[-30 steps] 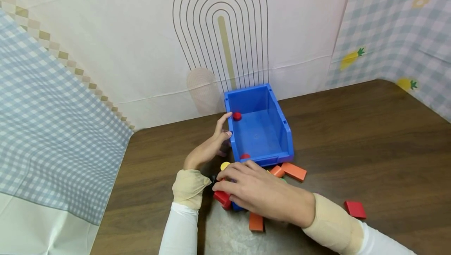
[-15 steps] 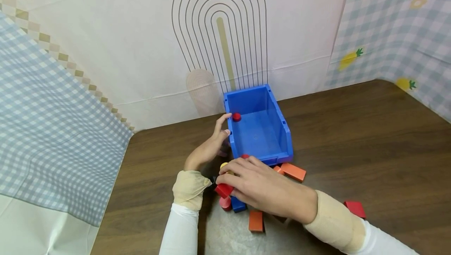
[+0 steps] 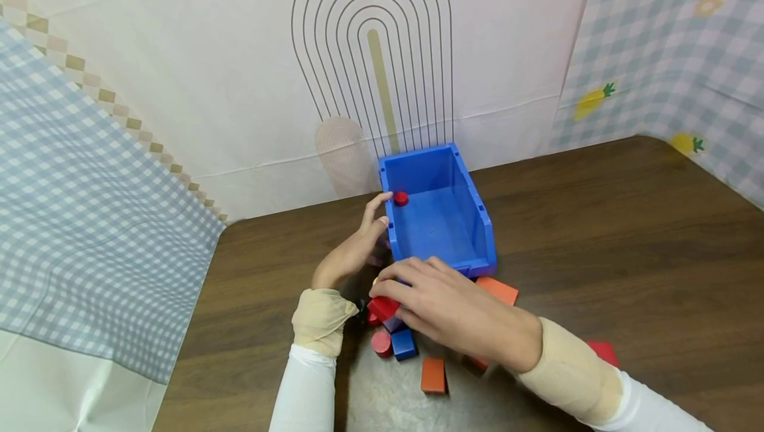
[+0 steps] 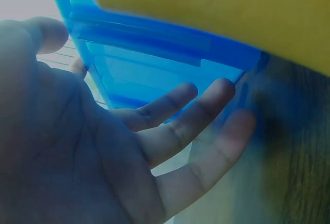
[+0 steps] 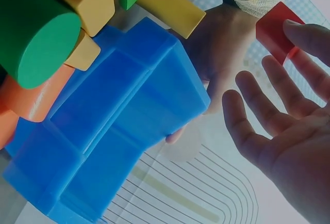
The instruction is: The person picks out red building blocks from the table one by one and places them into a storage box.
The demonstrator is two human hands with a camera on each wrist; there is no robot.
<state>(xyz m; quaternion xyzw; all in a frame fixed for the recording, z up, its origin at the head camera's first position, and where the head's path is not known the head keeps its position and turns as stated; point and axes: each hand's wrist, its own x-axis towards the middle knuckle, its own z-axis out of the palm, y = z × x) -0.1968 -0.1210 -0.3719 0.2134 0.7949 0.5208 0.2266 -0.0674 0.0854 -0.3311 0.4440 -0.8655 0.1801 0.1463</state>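
My right hand [image 3: 459, 316] pinches a red block [image 3: 384, 307] between thumb and fingertips, above several loose blocks at the blue bin's near end. In the right wrist view this red block [image 5: 277, 32] is held up, the other fingers spread loosely. Beside the bin's left wall [image 3: 390, 226], my left hand [image 3: 349, 256] has its index finger and thumb at the rim. Its fingers [image 4: 180, 133] are extended, only slightly bent, in the left wrist view. Inside the blue bin [image 3: 438, 226] lies a small red disc [image 3: 400, 198].
Below the right hand lie a blue block [image 3: 404, 344], a pinkish-red cylinder [image 3: 381, 343] and an orange block [image 3: 433, 375]. Another orange block [image 3: 498, 290] touches or nears the bin's front. A red block [image 3: 604, 352] lies right, partly behind the sleeve. A patterned cloth [image 3: 268, 87] hangs behind.
My right hand has picked the red block from the pile and moved slightly upward with it, toward the bin, uncovering the blue block and cylinder. The left hand stays at the rim.
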